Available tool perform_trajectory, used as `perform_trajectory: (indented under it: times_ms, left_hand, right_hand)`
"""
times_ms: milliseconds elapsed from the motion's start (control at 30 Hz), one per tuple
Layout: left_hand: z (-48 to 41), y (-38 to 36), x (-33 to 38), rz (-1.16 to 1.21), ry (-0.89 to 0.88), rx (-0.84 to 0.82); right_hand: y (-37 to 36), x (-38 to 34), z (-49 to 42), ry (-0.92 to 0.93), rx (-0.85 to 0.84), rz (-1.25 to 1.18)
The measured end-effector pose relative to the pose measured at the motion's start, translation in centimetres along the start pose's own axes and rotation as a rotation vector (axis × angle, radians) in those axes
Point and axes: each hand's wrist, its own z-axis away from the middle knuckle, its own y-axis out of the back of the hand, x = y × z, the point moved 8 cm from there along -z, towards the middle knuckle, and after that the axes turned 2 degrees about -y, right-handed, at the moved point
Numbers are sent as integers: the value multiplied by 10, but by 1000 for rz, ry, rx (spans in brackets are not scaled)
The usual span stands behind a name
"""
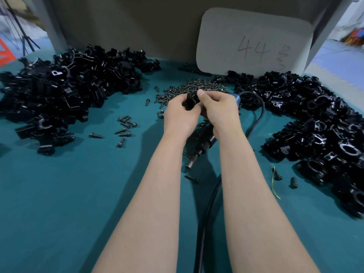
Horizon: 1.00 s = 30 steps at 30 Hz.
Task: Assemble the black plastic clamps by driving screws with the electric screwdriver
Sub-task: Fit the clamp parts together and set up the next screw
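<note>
I have a black plastic clamp piece (189, 101) lifted off the teal-covered table (78, 194), held between both hands just above the near side of the heap of small dark metal screws (197, 86) by the middle of the far edge. My left hand (180, 113) curls round it from the left. My right hand (218, 108) pinches it from the right, thumb tip pressed on its top. My fingers hide the hole, so I cannot tell whether a screw sits in it.

I judge this to be the fitting step, done by hand ahead of any driving. The black electric screwdriver (199, 150) lies on the table beneath my wrists, nose towards the near edge, and its black cable (258, 113) loops off to the right. Next I would need to free my right hand, steady the clamp in the left, and bring the driver's bit squarely onto a screw head.

The left heap of black clamp parts (59, 91) fills the far left corner; the right heap of black clamp parts (315, 125) runs along the right edge.
</note>
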Motion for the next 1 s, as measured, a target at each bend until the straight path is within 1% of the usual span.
perform_trajectory:
  times_ms: [233,433,533,700,800,867,933,967,1000]
  left_hand:
    - [0,6,-2,-19,-3,44]
    - [-2,4,-3,-20,11,38]
    - [-1,5,-2,-28,-10,48]
    - [0,6,2,-21,-43,56]
    - [-1,8,-1,21,-22,63]
    - [-1,9,-5,87,17,75]
    - [-1,11,-12,157,68,101]
    - [-1,12,-16,219,103,117]
    - [-2,13,-20,311,141,132]
  right_hand:
    - [-6,3,-2,-3,8,-12]
    - [-4,2,0,-2,32,-27]
    - [-3,1,2,3,38,-25]
    - [-3,2,3,-5,37,-36]
    - [-5,1,4,-16,16,-17]
    - [-5,-4,5,34,36,89]
    - [-2,-15,6,141,111,334]
    - [0,-19,5,171,145,486]
    - [1,-19,3,155,146,651]
